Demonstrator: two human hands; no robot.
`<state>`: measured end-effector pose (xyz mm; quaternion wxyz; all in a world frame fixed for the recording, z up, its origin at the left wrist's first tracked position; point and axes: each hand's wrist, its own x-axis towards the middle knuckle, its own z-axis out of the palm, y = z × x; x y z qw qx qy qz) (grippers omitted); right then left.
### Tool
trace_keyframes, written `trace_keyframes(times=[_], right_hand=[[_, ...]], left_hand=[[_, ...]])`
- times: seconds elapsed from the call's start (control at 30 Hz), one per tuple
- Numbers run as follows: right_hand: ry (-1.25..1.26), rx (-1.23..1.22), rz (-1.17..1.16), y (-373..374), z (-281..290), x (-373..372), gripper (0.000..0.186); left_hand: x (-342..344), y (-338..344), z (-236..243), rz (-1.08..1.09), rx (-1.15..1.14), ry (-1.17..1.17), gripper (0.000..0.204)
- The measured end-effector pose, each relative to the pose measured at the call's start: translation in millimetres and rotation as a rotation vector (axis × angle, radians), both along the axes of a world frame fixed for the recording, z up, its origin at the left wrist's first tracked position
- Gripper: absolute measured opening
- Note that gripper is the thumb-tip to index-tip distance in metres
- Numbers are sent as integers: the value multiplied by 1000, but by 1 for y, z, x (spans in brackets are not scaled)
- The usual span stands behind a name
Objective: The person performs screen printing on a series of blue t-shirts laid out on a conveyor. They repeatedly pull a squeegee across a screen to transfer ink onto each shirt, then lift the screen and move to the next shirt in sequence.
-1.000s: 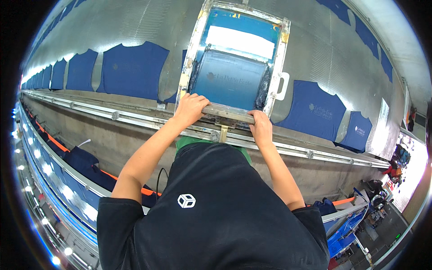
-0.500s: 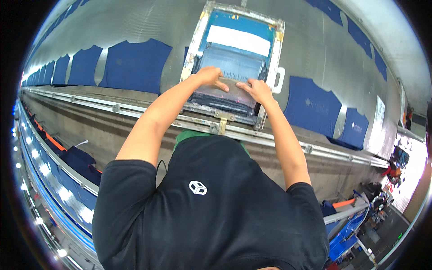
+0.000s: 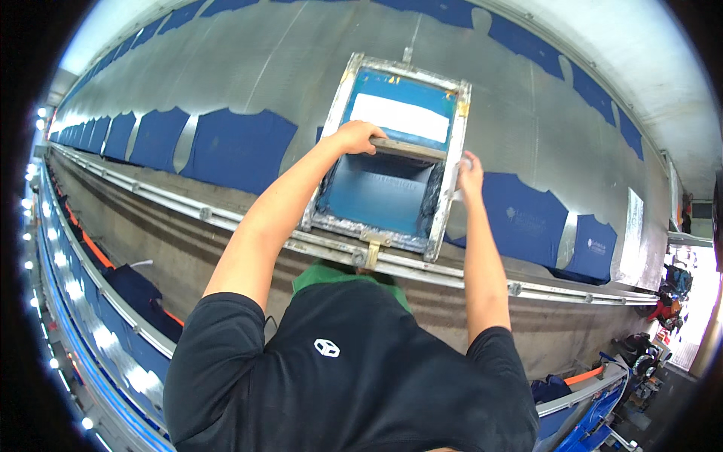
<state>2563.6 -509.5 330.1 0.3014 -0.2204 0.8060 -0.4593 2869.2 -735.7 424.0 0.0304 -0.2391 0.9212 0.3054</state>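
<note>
A printing screen (image 3: 464, 113) in a worn, whitish metal frame lies on the long table, with blue mesh inside and a white rectangle across its far part. Across the middle of the mesh stands a squeegee (image 3: 413, 150) with a wooden-looking grip. My left hand (image 3: 357, 138) is closed round the squeegee's left end, thumb toward me. At the frame's right side, my right hand (image 3: 471, 175) has its fingers curled at the white side handle, which they mostly hide. Dark ink edges the near mesh, and faint lettering shows there.
Navy cloth pieces lie left (image 3: 235, 151) and right (image 3: 523, 211) of the screen, some on the right printed pale. A metal rail (image 3: 301, 245) runs along the table's near edge, with a brass-coloured bracket (image 3: 371, 250) against it. More navy pieces line the far side.
The squeegee has gone from the near part of the mesh to its middle, standing more upright. My right hand has left it for the frame's side handle; my left hand keeps hold. The view has shifted.
</note>
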Motion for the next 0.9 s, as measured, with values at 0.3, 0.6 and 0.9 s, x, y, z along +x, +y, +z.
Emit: trace_keyframes(times=[0.3, 0.6, 0.9], right_hand=[[475, -181, -124, -20, 65, 21, 19], [93, -323, -99, -153, 39, 247, 19], [184, -215, -69, -255, 8, 418, 24]], left_hand=[[134, 172, 3, 96, -67, 223, 57], [348, 41, 17, 157, -23, 91, 57], [506, -89, 9, 194, -407, -60, 41]])
